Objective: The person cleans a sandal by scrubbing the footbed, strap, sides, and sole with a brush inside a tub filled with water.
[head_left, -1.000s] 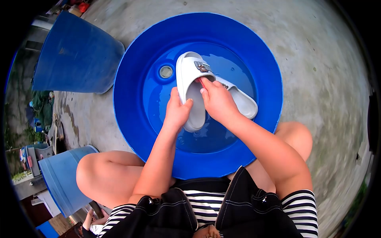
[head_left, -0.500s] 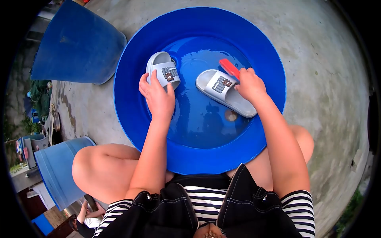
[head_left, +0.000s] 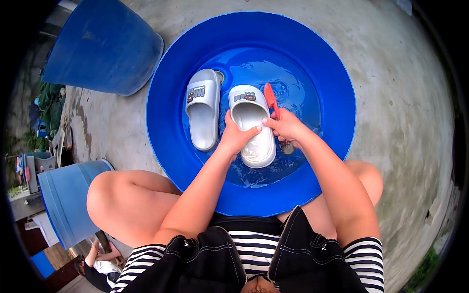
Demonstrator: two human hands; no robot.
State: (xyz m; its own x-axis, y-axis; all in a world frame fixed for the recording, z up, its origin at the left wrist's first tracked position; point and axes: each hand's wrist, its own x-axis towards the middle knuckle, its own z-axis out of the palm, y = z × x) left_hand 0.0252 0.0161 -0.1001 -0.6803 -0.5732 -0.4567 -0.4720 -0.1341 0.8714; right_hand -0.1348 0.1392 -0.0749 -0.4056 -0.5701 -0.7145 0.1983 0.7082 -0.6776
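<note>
A pale grey slide sandal (head_left: 258, 151) with a bear and lettering on its strap is gripped by my left hand (head_left: 237, 134), thumb over the insole. My right hand (head_left: 288, 124) is closed around the handle of a red brush (head_left: 270, 97), and its thumb reaches the sandal's right edge. The brush head points away from me, beside the strap. To the left, the matching slide sandal (head_left: 202, 110) lies in the blue tub (head_left: 251, 200), near its left wall. Shallow water covers the tub's floor. A small roundish thing (head_left: 288, 147) shows below my right hand, too unclear to name.
A large blue barrel (head_left: 105, 49) stands at the upper left, and a lighter blue barrel (head_left: 68, 200) is by my left knee. Another person (head_left: 102, 263) is partly visible at the lower left. Concrete ground (head_left: 400, 112) surrounds the tub.
The right sandal has moved left and turned, its toe now pointing away from me. My left hand has left the other sandal and taken hold of this one. The left sandal has turned too.
</note>
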